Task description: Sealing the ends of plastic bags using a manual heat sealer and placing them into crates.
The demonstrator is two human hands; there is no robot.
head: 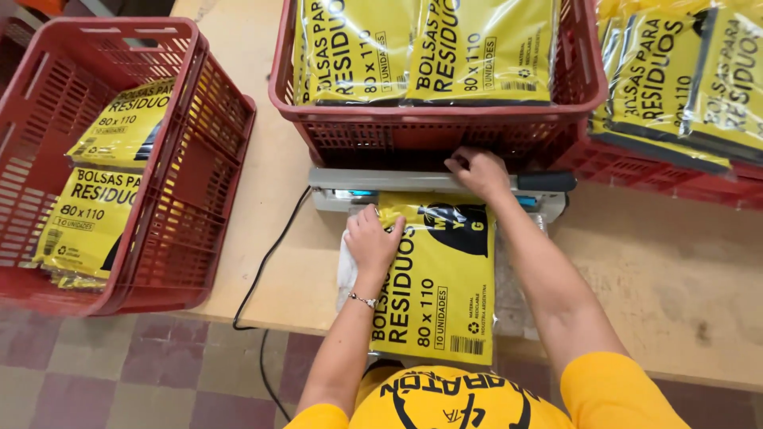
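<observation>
A flat yellow plastic packet with black print [442, 287] lies on the wooden table, its far end under the arm of a grey heat sealer [397, 181]. My left hand [371, 241] rests flat on the packet's left upper edge, fingers together, holding it down. My right hand [477, 170] presses on top of the sealer's arm, close to its black handle end [547, 182]. The packet's far edge is hidden under the sealer arm.
A red plastic crate [445, 131] with several yellow packets stands just behind the sealer. Another red crate [187, 187] with packets hangs off the table's left edge. More packets [675, 87] lie at the right. A black cable [266, 258] runs down to the tiled floor.
</observation>
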